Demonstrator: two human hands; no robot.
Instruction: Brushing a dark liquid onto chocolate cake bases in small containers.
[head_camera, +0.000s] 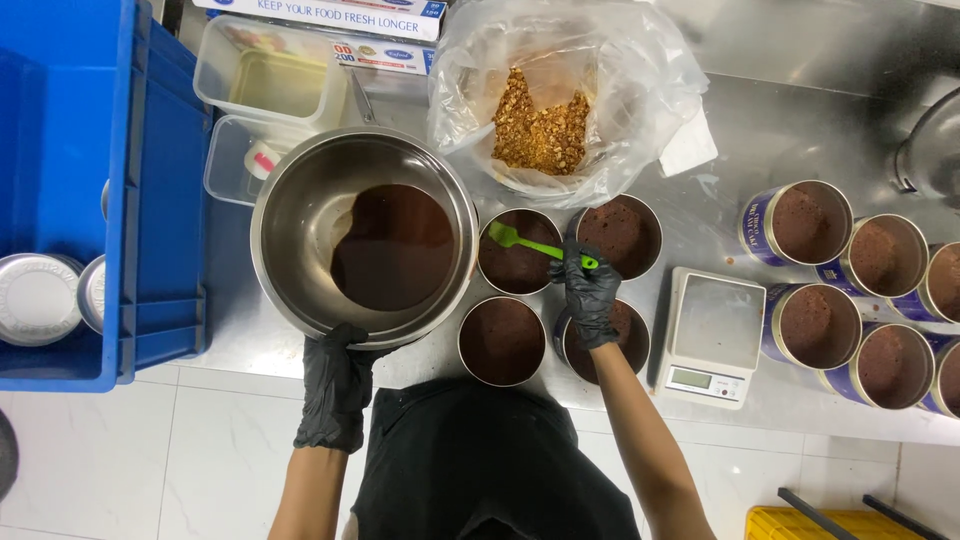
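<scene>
**Gloved hands at a steel bowl and four filled tins**

The right hand, in a black glove, has its grip pinched on the handle of a green spatula, whose blade lies over the upper-left tin of a group of four. That tin and the upper-right tin stand side by side; the lower-left tin and the lower-right tin stand just in front of them, the last partly covered by the hand. All four hold a dark brown filling.

The left hand, also gloved in black, has its grip closed on the near rim of a steel bowl, which holds dark brown batter and sits just left of the tins.

All rest on a steel bench. Behind the tins is a clear bag of golden crumbs. To the right stand a small white scale and further blue-sided filled tins. At far left are a blue crate and clear plastic tubs.
</scene>
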